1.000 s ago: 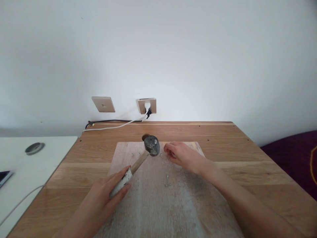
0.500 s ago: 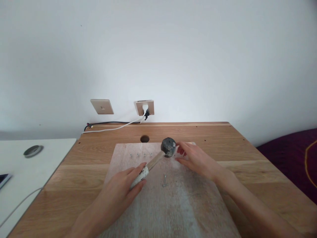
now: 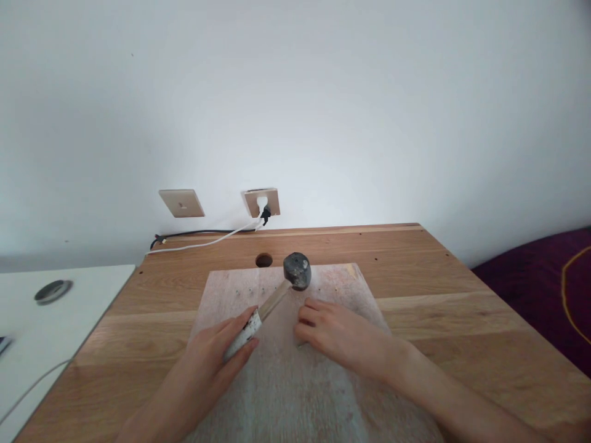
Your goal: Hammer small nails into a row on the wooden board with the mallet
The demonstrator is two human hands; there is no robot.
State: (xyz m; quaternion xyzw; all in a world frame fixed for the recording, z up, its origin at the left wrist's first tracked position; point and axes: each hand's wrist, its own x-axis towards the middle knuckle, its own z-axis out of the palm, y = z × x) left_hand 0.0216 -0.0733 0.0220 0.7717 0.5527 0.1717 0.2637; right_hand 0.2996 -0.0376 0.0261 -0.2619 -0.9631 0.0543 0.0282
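My left hand (image 3: 217, 351) is wrapped round the pale end of a hammer's wooden handle. The hammer (image 3: 281, 289) points away from me, and its dark grey head (image 3: 297, 271) hovers over the far part of a whitish wooden board (image 3: 286, 394). My right hand (image 3: 339, 335) lies palm down on the board just right of the handle, fingers curled toward the spot where loose nails lay; the nails are hidden under it. A row of tiny nail heads (image 3: 244, 290) shows in the board's far left part.
The board lies on a wooden desk (image 3: 438, 301) with a round cable hole (image 3: 263, 260). Wall sockets (image 3: 261, 202) and cables run along the back edge. A white table (image 3: 55, 314) stands at the left, a dark purple cover (image 3: 545, 277) at the right.
My right hand has drawn back from beside the hammer head toward me and now covers the loose nails. The hammer head has shifted slightly left and away.
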